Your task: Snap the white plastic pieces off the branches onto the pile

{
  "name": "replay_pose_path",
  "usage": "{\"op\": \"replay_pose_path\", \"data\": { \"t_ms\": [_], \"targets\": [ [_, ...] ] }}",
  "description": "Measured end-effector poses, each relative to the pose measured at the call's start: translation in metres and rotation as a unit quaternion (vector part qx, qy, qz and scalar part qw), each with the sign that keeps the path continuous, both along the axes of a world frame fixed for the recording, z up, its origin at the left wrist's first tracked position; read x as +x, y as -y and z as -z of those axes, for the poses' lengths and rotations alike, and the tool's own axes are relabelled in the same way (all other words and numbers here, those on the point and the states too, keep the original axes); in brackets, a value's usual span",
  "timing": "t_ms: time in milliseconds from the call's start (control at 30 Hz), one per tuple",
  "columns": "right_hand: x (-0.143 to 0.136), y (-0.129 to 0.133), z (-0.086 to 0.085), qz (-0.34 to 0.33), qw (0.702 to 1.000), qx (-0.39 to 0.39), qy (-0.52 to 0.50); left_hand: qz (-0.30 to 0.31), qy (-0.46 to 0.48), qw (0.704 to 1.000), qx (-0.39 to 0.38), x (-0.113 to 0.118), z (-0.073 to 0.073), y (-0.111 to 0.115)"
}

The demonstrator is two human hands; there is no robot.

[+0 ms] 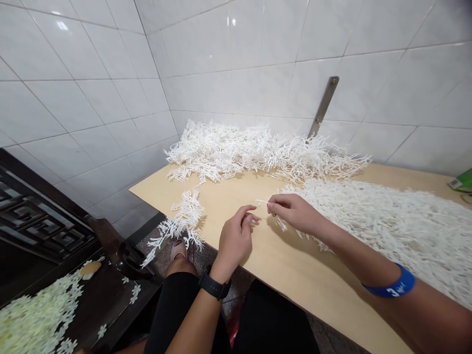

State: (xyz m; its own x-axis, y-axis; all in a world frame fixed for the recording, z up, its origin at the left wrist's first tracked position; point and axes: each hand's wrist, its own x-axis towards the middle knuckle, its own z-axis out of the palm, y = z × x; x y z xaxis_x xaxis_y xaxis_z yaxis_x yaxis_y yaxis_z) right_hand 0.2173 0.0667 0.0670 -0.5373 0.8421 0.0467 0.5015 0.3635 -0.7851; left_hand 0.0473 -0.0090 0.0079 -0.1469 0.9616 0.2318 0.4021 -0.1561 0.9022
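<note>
My right hand [291, 211] is closed in a pinch on a white branching plastic sprig. Its thin stem [261, 200] sticks out to the left of the fingertips. Just left of it, my left hand [238, 233] is raised over the table with fingers curved and apart, and I see nothing held in it. Beyond my left hand, a small bunch of white sprigs [184, 214] lies over the table's left edge. A wide layer of white sprigs [387, 216] spreads beside and under my right forearm.
A heaped pile of white sprigs [239, 147] lies along the tiled wall at the back of the wooden table [228, 191]. A metal bracket [324, 105] is on the wall. At lower left, pale flower pieces [37, 314] cover a dark carved wooden bench [92, 305]. A green object [460, 182] stands far right.
</note>
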Motion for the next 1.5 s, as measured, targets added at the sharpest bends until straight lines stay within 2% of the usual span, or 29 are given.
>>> {"op": "replay_pose_path", "data": {
  "t_ms": [67, 133, 267, 400, 467, 533, 633, 667, 733, 833, 933, 1100, 1233, 1300, 1500],
  "targets": [
    [-0.001, 0.000, 0.004, 0.002, 1.000, -0.012, -0.004, 0.034, -0.047, 0.998, 0.032, -0.001, 0.001, -0.002],
    [-0.003, 0.002, 0.007, -0.016, 0.999, -0.032, -0.019, 0.035, -0.079, 0.995, 0.054, -0.002, 0.001, -0.003],
    [-0.009, 0.010, 0.009, -0.088, 0.991, -0.083, -0.057, 0.050, -0.060, 0.995, 0.054, -0.002, -0.002, -0.002],
    [-0.012, 0.014, 0.009, -0.098, 0.991, -0.073, -0.051, 0.022, -0.002, 0.999, 0.041, -0.001, -0.006, 0.004],
    [-0.010, 0.013, 0.008, -0.116, 0.987, -0.087, -0.072, 0.060, 0.032, 0.997, 0.027, -0.004, -0.008, 0.005],
    [-0.005, 0.010, 0.006, -0.143, 0.973, -0.131, -0.127, 0.087, 0.095, 0.992, 0.011, -0.009, -0.008, 0.003],
    [0.006, 0.003, -0.002, -0.143, 0.936, -0.189, -0.259, 0.040, 0.225, 0.974, 0.000, -0.016, -0.005, -0.002],
    [0.010, 0.001, -0.005, -0.128, 0.930, -0.183, -0.292, 0.027, 0.236, 0.971, -0.004, -0.016, -0.003, -0.004],
    [0.014, -0.003, -0.011, -0.096, 0.942, -0.131, -0.294, 0.044, 0.170, 0.984, -0.017, -0.013, -0.001, -0.005],
    [0.012, -0.004, -0.015, -0.053, 0.982, -0.034, -0.179, 0.086, 0.029, 0.996, -0.014, -0.005, 0.000, -0.003],
    [0.005, -0.002, -0.008, -0.051, 0.996, 0.035, -0.070, 0.100, -0.010, 0.995, 0.012, -0.002, -0.002, -0.001],
    [-0.008, 0.006, 0.009, -0.118, 0.989, 0.078, -0.034, 0.110, 0.017, 0.994, 0.022, -0.002, -0.005, 0.000],
    [-0.017, 0.017, 0.017, -0.118, 0.990, 0.081, -0.014, 0.040, 0.080, 0.996, 0.028, -0.002, -0.005, 0.001],
    [-0.020, 0.020, 0.020, -0.106, 0.991, 0.083, -0.021, 0.025, 0.102, 0.994, 0.022, -0.003, -0.005, 0.001],
    [-0.024, 0.026, 0.025, -0.121, 0.985, 0.111, -0.063, 0.111, 0.107, 0.988, -0.009, -0.006, -0.004, -0.002]
  ]
}}
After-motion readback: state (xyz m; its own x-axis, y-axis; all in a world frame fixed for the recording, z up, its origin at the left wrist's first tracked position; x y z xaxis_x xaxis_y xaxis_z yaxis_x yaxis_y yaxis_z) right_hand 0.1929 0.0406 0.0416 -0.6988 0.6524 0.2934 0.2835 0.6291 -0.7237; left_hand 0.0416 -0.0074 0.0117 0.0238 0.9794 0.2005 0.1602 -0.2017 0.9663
